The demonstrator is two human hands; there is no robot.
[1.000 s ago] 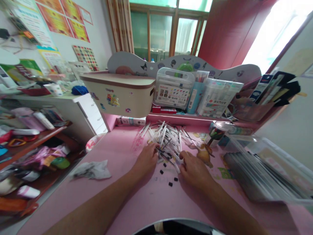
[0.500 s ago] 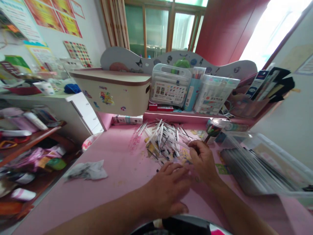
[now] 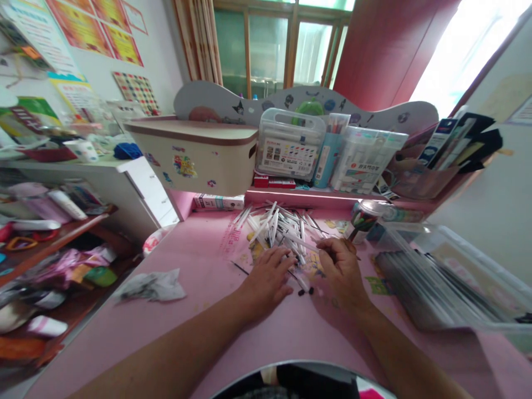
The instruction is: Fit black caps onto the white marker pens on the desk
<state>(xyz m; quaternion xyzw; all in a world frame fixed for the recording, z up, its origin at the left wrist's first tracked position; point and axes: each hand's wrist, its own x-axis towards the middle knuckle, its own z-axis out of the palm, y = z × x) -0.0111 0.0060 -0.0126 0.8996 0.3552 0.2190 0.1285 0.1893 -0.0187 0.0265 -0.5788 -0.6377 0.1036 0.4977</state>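
Note:
A heap of white and clear pen barrels (image 3: pixel 272 221), mixed with thin dark rods, lies on the pink desk. My right hand (image 3: pixel 344 274), at the heap's right side, pinches a translucent pen barrel (image 3: pixel 302 242) between thumb and fingertips; its far end points left over the pile. My left hand (image 3: pixel 266 281) rests palm down at the near edge of the heap, fingers stretched out over some pieces. Small black caps (image 3: pixel 306 291) lie just right of it. One thin dark rod (image 3: pixel 240 267) sticks out to its left. What lies under the left palm is hidden.
At right stands a clear plastic box (image 3: pixel 449 288) with many long tubes inside. A jar of pens (image 3: pixel 368 216) is behind my right hand. A crumpled tissue (image 3: pixel 153 286) lies at left. Above runs a shelf with a beige bin (image 3: pixel 191 158) and marker cases (image 3: pixel 288 147).
My left hand has moved forward and left onto the near edge of the heap. Black caps now show between the hands. The right hand keeps its pinch on the barrel, almost in place.

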